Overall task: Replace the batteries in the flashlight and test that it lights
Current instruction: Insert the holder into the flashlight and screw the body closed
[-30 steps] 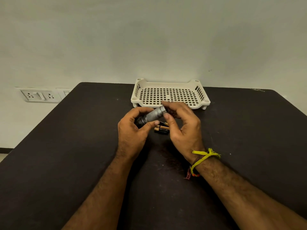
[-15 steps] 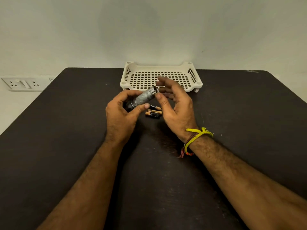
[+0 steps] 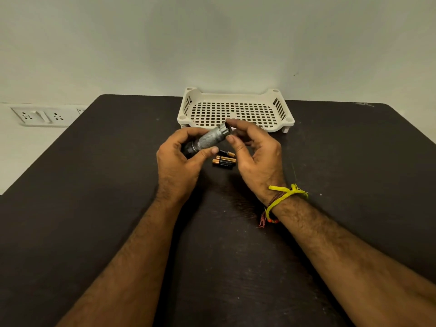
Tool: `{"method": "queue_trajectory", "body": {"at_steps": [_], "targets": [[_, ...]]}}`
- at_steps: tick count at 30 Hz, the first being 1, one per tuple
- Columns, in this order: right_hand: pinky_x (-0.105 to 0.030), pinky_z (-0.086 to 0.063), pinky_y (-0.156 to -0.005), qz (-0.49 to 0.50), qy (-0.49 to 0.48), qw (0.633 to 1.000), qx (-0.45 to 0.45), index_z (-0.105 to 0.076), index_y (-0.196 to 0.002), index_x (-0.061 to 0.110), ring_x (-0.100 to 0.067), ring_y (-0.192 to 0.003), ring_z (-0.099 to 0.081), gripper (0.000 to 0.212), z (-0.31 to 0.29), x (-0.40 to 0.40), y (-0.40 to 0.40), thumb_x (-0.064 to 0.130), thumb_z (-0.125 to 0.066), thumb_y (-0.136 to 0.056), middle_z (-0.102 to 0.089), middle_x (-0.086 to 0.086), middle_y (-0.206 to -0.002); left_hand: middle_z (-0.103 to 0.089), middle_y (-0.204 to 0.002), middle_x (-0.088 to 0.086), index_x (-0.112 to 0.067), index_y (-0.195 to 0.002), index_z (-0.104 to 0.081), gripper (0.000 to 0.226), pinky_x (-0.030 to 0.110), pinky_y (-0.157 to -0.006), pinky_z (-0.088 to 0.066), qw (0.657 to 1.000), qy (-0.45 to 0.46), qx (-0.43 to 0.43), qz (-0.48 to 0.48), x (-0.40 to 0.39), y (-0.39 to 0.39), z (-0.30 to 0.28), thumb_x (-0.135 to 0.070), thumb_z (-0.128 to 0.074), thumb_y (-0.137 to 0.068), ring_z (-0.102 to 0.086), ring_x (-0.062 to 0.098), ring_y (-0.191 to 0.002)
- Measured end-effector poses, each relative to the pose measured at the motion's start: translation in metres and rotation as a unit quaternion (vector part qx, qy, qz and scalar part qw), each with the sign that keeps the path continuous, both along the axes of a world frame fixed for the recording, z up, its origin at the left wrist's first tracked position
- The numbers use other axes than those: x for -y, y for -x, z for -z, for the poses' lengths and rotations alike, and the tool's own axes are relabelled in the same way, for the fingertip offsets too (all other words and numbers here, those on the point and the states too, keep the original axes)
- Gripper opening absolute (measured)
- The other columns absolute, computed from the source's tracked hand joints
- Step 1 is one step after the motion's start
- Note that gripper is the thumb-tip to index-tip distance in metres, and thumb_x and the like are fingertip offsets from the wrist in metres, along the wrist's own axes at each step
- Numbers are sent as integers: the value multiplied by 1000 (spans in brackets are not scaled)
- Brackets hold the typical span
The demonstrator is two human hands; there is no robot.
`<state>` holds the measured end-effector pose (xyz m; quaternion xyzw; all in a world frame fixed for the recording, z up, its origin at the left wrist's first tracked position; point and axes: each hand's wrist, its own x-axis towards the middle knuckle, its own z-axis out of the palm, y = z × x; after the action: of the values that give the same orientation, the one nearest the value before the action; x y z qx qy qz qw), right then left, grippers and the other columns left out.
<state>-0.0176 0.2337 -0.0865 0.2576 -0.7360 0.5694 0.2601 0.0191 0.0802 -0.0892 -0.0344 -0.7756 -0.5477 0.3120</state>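
Note:
A silver knurled flashlight [image 3: 208, 139] is held tilted above the dark table, its dark head down in my left hand [image 3: 179, 161] and its tail end pointing up and right. My right hand [image 3: 257, 156] is curled at that tail end, index fingertip on the rim and thumb just below it. Whether a cap sits under those fingers is hidden. Three black-and-copper batteries [image 3: 224, 159] lie side by side on the table, directly under and between my hands.
A cream perforated plastic tray [image 3: 182, 118] stands just behind my hands near the table's [image 3: 94, 185] far edge. A white wall socket plate [image 3: 37, 116] is on the wall at the left. A yellow thread is tied on my right wrist.
My right fingers have loosened from a full grip on the tail end to a light fingertip hold. The flashlight stays in my left hand. The camera view has shifted slightly.

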Motion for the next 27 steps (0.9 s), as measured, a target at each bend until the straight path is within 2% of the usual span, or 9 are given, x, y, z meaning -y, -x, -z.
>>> {"method": "queue_trajectory", "body": {"at_steps": [3, 7, 11, 13, 17, 19, 21, 23, 27], "targets": [[-31, -59, -89, 9, 16, 1000, 8, -70, -115, 5, -15, -101, -69, 23, -1, -3, 1, 9, -70, -92, -71, -3, -107, -73, -109, 1, -9, -110, -71, 37, 28, -93, -57, 1000, 6, 0, -1, 0, 1, 0, -10, -85, -76, -69, 11, -105], [-38, -56, -96, -32, -5, 999, -9, -65, -123, 4, -18, -114, -65, 30, -1, 2, -1, 0, -63, -93, -68, -6, -119, -72, -109, 1, -8, -110, -71, 38, 24, -93, -56, 1000, 21, -5, -3, -1, 1, 1, -8, -85, -75, -68, 10, -106], [-42, -59, -85, -3, 12, 999, 30, -73, -109, 6, -16, -96, -71, 20, 1, -2, 1, 12, -72, -90, -73, -4, -102, -72, -107, 0, -8, -108, -72, 38, 23, -91, -56, 999, 34, -1, -4, -1, 0, 2, -8, -87, -73, -69, 9, -103], [-43, -60, -84, -17, 28, 997, 67, -73, -111, 10, -15, -93, -72, 23, 0, -5, 1, 18, -73, -90, -74, -2, -99, -72, -106, 0, -8, -108, -72, 39, 24, -92, -56, 999, 36, 3, 0, -1, 0, 2, -8, -87, -72, -69, 9, -104], [-23, -55, -88, -51, -23, 997, 48, -57, -131, 18, -6, -100, -65, 42, -1, -3, -2, 7, -67, -92, -66, 4, -107, -72, -107, 0, -8, -108, -72, 39, 25, -92, -57, 1000, 14, 8, -4, 0, 1, 2, -7, -87, -72, -69, 9, -104], [-24, -55, -84, -44, -30, 998, 43, -61, -124, 10, -9, -96, -67, 34, 1, -1, -2, 3, -66, -92, -69, -2, -104, -73, -108, 0, -8, -109, -72, 39, 26, -92, -57, 1000, 12, 11, -5, 1, 1, 2, -7, -87, -72, -69, 10, -105], [-31, -58, -73, -16, -25, 998, 55, -66, -115, 10, -14, -84, -67, 23, 2, -1, -1, 11, -70, -92, -69, -5, -91, -73, -108, -1, -9, -108, -72, 39, 28, -92, -57, 1000, 12, 15, 1, 1, 1, 2, -8, -87, -72, -69, 10, -105], [-37, -58, -71, -10, -10, 997, 70, -67, -112, 13, -18, -80, -67, 22, 0, -3, 0, 17, -73, -91, -69, -7, -86, -73, -107, -2, -9, -107, -72, 38, 28, -93, -57, 1000, 15, 19, 8, 0, 1, 2, -8, -87, -72, -69, 9, -104], [-19, -54, -84, -48, -26, 997, 47, -58, -128, 12, -4, -91, -65, 36, -1, -4, -2, 7, -67, -93, -65, 7, -95, -73, -108, 0, -10, -108, -72, 38, 33, -93, -58, 1000, -10, 20, 3, 1, 2, 3, -7, -86, -73, -70, 12, -105]]}}
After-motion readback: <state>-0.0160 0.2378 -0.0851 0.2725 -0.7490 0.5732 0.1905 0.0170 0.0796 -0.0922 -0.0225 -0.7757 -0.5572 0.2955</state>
